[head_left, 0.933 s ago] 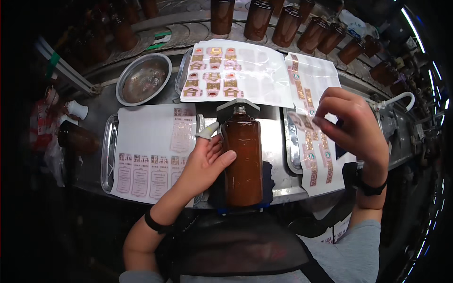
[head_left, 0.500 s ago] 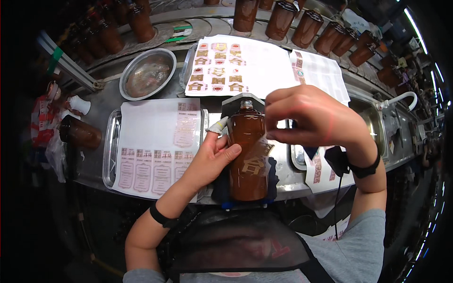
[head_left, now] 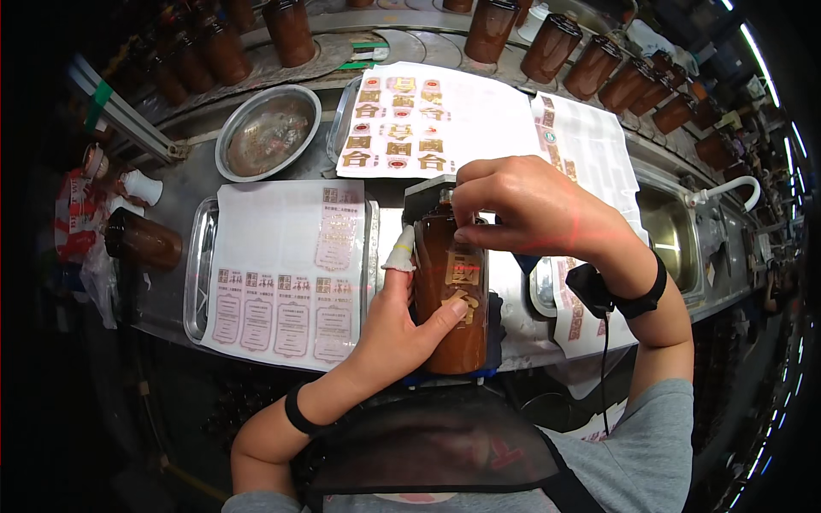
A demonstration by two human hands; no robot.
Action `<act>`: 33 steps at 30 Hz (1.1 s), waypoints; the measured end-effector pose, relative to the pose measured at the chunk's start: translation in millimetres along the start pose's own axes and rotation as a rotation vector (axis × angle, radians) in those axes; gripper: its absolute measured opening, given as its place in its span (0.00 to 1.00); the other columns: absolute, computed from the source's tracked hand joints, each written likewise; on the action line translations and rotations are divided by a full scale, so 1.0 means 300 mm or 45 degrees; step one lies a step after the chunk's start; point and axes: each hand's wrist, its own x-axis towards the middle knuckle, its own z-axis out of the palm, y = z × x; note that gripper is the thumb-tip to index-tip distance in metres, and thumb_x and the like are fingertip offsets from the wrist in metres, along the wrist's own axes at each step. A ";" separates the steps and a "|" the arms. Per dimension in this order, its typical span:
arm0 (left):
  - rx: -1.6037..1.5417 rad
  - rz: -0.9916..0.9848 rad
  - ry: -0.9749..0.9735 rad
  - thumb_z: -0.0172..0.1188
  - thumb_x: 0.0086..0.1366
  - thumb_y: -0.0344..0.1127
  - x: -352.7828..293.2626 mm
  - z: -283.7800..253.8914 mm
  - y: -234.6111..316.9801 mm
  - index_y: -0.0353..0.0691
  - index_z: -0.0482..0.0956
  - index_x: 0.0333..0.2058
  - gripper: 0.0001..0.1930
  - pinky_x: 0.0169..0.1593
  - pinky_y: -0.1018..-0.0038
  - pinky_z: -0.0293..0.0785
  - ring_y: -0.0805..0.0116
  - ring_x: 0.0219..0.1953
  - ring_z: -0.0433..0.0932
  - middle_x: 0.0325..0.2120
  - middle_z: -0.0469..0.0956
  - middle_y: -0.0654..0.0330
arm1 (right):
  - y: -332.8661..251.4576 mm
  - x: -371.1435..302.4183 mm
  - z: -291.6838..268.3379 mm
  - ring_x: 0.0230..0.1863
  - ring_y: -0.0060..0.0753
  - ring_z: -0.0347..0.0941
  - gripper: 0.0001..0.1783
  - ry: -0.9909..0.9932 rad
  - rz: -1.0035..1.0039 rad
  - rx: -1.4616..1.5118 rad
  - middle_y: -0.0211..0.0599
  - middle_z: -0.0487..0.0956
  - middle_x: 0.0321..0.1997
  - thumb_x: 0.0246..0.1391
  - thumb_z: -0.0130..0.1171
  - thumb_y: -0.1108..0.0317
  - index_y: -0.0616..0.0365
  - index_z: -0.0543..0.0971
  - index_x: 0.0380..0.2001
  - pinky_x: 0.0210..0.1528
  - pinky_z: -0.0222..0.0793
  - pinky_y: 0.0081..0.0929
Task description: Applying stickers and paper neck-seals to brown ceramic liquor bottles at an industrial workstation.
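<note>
Brought thumb of left grip [head_left: 389, 338] onto gold label [head_left: 463, 272], clasping brown bottle [head_left: 462, 346] near front edge of bench [head_left: 520, 344]; cannot tell for right grip [head_left: 522, 205]. Probably heavy, slick, breakable: take mid-body.

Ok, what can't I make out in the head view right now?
In the head view:
Brown bottle: neck partly covered by the right hand.
Left hand: some fingers hidden behind the bottle.
Right hand: whether it pinches anything; its own fingers hide it.
One conveyor bottle: top cut off by the upper edge.
</note>
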 end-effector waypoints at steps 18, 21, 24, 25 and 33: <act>-0.076 -0.089 -0.080 0.63 0.65 0.33 0.003 -0.009 0.005 0.34 0.38 0.72 0.47 0.64 0.65 0.64 0.59 0.63 0.68 0.62 0.65 0.45 | -0.009 -0.180 0.289 0.29 0.12 0.67 0.13 0.720 0.666 1.083 0.26 0.73 0.36 0.60 0.64 0.66 0.60 0.74 0.43 0.30 0.64 0.14; -0.251 -0.169 -0.089 0.63 0.65 0.32 0.001 -0.009 0.016 0.36 0.38 0.72 0.47 0.65 0.65 0.64 0.60 0.63 0.68 0.62 0.64 0.46 | -0.043 -0.170 0.293 0.34 0.12 0.63 0.18 0.761 0.763 1.199 0.26 0.67 0.35 0.57 0.67 0.66 0.59 0.71 0.45 0.35 0.65 0.14; -0.221 -0.122 -0.069 0.63 0.65 0.31 -0.002 -0.009 -0.001 0.38 0.38 0.72 0.47 0.65 0.64 0.64 0.61 0.63 0.67 0.63 0.62 0.48 | -0.059 -0.140 0.285 0.35 0.13 0.61 0.22 0.756 0.772 1.151 0.26 0.66 0.34 0.53 0.71 0.64 0.59 0.70 0.44 0.35 0.64 0.14; -0.214 -0.115 -0.080 0.63 0.65 0.31 -0.005 -0.008 -0.001 0.38 0.38 0.72 0.47 0.65 0.64 0.64 0.61 0.64 0.67 0.63 0.62 0.48 | -0.062 -0.142 0.286 0.36 0.14 0.60 0.26 0.721 0.824 1.122 0.26 0.65 0.34 0.48 0.75 0.63 0.60 0.69 0.43 0.36 0.64 0.15; -0.175 -0.079 -0.120 0.64 0.65 0.32 -0.013 -0.017 -0.011 0.37 0.37 0.72 0.48 0.66 0.64 0.63 0.60 0.64 0.66 0.63 0.61 0.48 | -0.063 -0.144 0.287 0.33 0.13 0.61 0.29 0.690 0.800 1.006 0.27 0.65 0.32 0.46 0.76 0.61 0.59 0.69 0.43 0.31 0.65 0.15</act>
